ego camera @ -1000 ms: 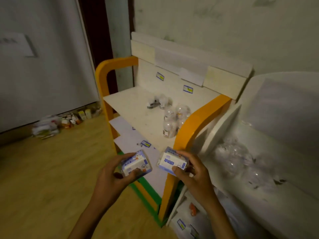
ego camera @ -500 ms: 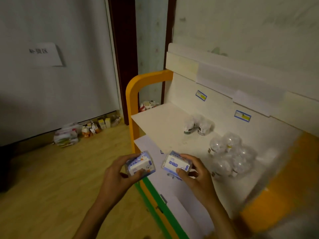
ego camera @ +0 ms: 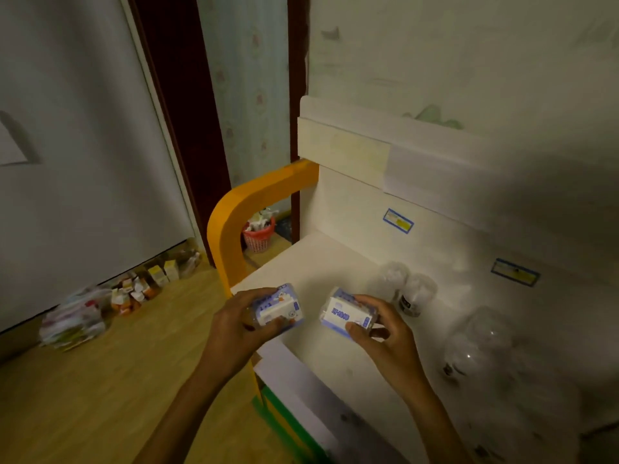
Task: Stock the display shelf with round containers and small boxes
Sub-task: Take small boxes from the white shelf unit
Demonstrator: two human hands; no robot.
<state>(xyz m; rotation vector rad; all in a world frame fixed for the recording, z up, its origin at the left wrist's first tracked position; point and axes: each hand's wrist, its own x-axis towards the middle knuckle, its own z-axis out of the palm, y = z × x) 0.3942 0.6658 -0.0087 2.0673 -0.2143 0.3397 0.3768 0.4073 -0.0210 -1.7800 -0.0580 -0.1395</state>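
While each hand closes around one small box, the left hand (ego camera: 234, 324) holding the left box (ego camera: 279, 309) and the right hand (ego camera: 385, 333) the right box (ego camera: 346, 314), both hover over the display shelf (ego camera: 321, 262) near the round containers (ego camera: 407, 289). These boxes look light and stiff; pinching the short sides seems secure.

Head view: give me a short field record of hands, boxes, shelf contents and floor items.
left hand: grip on left box
right hand: grip on right box
shelf: clear round containers at right, none at left
boxes: above shelf front, not set down
floor: red basket; packets by wall
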